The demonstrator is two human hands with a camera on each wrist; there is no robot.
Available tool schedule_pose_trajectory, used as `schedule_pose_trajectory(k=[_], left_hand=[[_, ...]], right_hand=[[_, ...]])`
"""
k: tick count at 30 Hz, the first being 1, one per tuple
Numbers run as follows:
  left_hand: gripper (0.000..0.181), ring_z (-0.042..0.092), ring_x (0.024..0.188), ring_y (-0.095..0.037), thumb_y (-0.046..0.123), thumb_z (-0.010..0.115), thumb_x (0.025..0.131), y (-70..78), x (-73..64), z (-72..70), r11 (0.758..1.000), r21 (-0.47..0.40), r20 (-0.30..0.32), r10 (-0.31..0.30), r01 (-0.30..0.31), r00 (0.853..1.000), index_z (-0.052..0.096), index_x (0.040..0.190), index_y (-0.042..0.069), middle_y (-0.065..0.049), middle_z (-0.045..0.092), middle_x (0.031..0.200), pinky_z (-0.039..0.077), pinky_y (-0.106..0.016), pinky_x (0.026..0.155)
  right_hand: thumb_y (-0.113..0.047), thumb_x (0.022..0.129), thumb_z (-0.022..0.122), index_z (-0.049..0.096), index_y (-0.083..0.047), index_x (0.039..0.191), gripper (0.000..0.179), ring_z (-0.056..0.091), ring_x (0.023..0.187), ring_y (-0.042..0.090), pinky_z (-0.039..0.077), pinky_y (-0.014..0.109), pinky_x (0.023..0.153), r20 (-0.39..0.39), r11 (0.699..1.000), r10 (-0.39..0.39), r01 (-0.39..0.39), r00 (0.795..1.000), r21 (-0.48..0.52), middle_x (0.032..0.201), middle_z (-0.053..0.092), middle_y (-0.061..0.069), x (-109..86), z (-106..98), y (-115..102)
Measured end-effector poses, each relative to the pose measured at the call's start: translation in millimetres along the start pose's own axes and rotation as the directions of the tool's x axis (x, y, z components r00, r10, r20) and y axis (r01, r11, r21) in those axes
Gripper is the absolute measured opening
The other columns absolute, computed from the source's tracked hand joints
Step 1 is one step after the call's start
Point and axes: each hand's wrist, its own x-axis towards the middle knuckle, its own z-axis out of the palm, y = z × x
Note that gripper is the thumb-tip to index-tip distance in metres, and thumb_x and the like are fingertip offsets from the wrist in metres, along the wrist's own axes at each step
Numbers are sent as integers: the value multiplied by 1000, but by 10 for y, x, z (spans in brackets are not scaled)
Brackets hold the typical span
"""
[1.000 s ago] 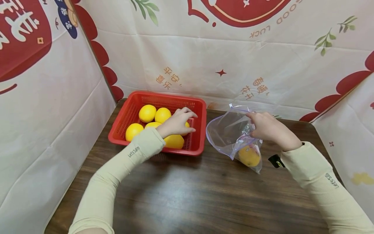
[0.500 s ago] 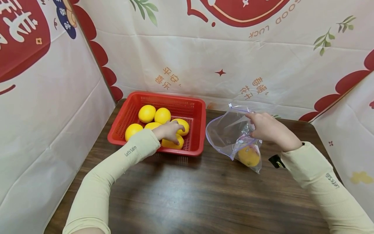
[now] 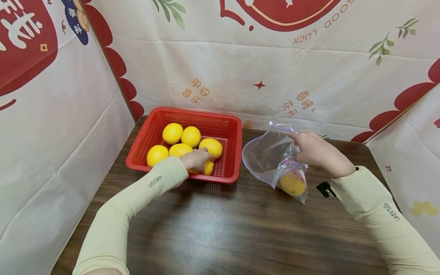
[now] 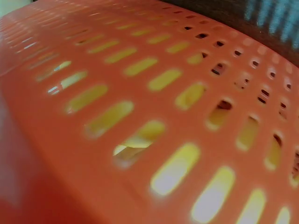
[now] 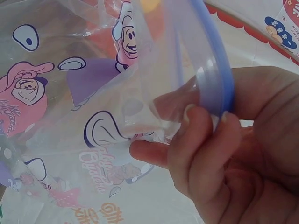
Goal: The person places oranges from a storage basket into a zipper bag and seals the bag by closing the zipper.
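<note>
Broadly, I have white printed cloth (image 3: 154,68) hung at the back and both sides, around a dark wood-grain desk (image 3: 223,229). Two cream sleeves reach in over it, the left sleeve (image 3: 113,217) and the right sleeve (image 3: 378,214), each marked with small lettering. Towards the far left of the desk sits a red basket (image 3: 216,131) with slotted walls; its side fills my left wrist view, yellow showing through the slots. To its right is a clear plastic bag (image 3: 264,152) with cartoon prints and a purple-blue zip edge, its mouth gaping towards the basket.

The right hand (image 3: 313,149) pinches that edge, fingers curled and narrow around it. The left hand (image 3: 199,158) is down inside the basket, its fingers bent over the front-right yellow fruit (image 3: 207,167) — I cannot tell whether they have closed around it, as the fingertips are hidden. Five more yellow fruits (image 3: 180,150) lie in the basket, two of them towards the back. One more fruit (image 3: 293,184) rests low in the bag. Smallest of all, a black tag (image 3: 324,189) shows beside the right cuff.
</note>
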Motion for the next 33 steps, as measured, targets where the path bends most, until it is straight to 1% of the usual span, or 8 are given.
schedule_pose_trajectory(k=[6,11,15,21,24,29,31,33], left_hand=[[54,48,98,-26,14,75,71,4,-13,-20,1000,19,-67,21,-19,998,58,122,13,-14,50,119,43,-41,86],[57,51,100,-27,20,79,65,10,-34,-96,997,5,-169,76,-76,983,60,118,10,-16,53,115,44,-40,87],[59,49,106,-27,24,79,65,52,-74,-226,993,-26,-234,110,-119,966,59,119,10,-14,54,118,43,-39,89],[60,48,97,-21,29,76,67,195,-195,-433,979,-106,-315,132,-174,940,56,122,14,-8,53,111,44,-37,82],[60,47,96,-19,31,75,67,281,-270,-538,969,-153,-358,128,-193,925,56,122,16,-6,51,110,43,-36,80],[59,45,97,-19,34,73,69,442,-376,-668,947,-222,-415,125,-233,901,53,123,21,-3,49,112,43,-37,80],[59,45,98,-18,35,73,69,506,-389,-690,931,-248,-442,137,-267,887,53,124,22,-1,49,113,43,-36,81],[60,44,99,-16,35,73,70,573,-388,-702,907,-286,-469,150,-311,870,52,125,21,0,49,114,43,-34,81]], right_hand=[[-2,63,67,45,13,123,65,59,80,34,47,43,66,-10,1000,-13,13,1000,-16,96,61,28,5,2,9],[-2,63,66,45,14,122,65,59,84,37,47,45,68,-16,1000,-12,12,1000,-18,95,61,27,7,0,14],[-2,61,66,47,12,120,63,59,82,36,46,47,70,-32,999,-21,20,999,-29,93,62,25,2,1,12],[0,60,65,49,11,118,62,57,73,29,46,43,64,-38,1000,-24,24,999,-18,87,62,20,3,16,15],[1,59,64,50,10,117,60,55,70,27,45,41,62,-43,999,-30,29,999,-19,84,61,17,8,24,15],[2,58,63,50,11,118,62,55,69,27,45,42,61,-49,999,-37,36,998,-26,83,61,17,11,30,9],[2,58,62,49,11,118,63,55,70,27,45,42,61,-48,999,-36,35,998,-24,84,61,18,11,32,7],[2,58,62,49,11,119,63,55,70,28,45,41,61,-47,999,-32,31,998,-24,85,62,19,12,32,5]])
